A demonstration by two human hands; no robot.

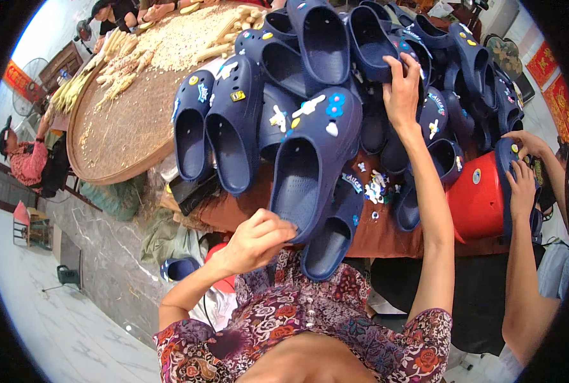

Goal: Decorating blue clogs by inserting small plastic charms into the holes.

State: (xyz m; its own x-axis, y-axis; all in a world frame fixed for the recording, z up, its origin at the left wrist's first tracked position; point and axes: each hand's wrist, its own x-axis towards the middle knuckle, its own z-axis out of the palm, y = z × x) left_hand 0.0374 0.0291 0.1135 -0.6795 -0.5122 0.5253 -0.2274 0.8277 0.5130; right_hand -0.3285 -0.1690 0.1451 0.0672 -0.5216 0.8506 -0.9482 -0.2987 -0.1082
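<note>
My left hand [256,239] pinches the heel rim of a navy foam clog [313,163] that carries white, blue and yellow charms on its toe. My right hand [402,92] reaches up into a heap of navy clogs [335,45] and rests on one of them, fingers curled over its edge. Small loose charms [375,188] lie on the brown tabletop [240,207] between my arms. More clogs [217,121] lie side by side to the left of the held one.
A wide round woven tray [122,137] with corn cobs and kernels sits at the left. A red bucket [479,204] stands at the right, where another person's hands [520,169] hold a navy clog. A seated person is at the far left.
</note>
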